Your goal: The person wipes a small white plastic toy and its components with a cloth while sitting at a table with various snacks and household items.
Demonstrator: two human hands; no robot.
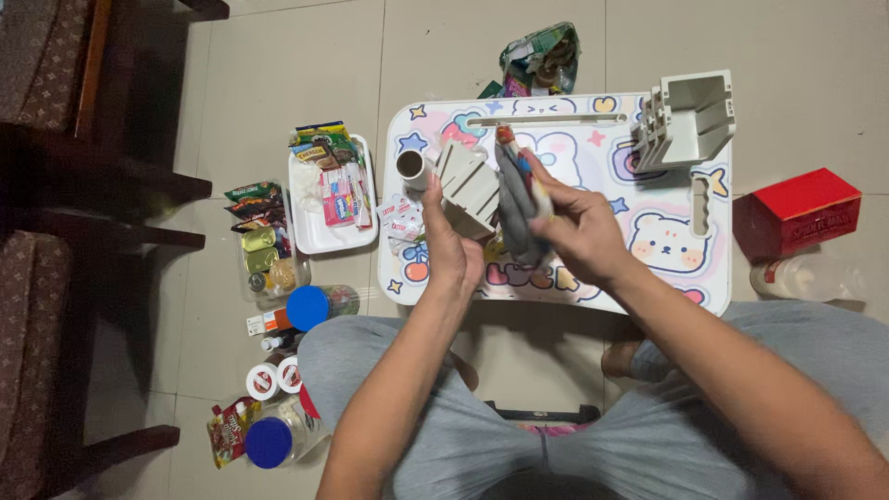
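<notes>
Grey pouch (515, 208) in both hands (582, 231), above cartoon-print lap table (667, 199).

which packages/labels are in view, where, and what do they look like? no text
Snack packets: white tray, left of table; green, yellow, pink.
Crumpled bag: floor beyond table; green, pink.
Red box: floor, right; rectangular.
Blue-lidded jars: floor, lower left; clear.
Small sachets: table's left edge; white, red.

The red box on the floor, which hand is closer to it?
Right. The right hand is over the table's middle, holding a grey cloth, on the red box's side. The left hand is farther away, by the table's left edge.
</notes>
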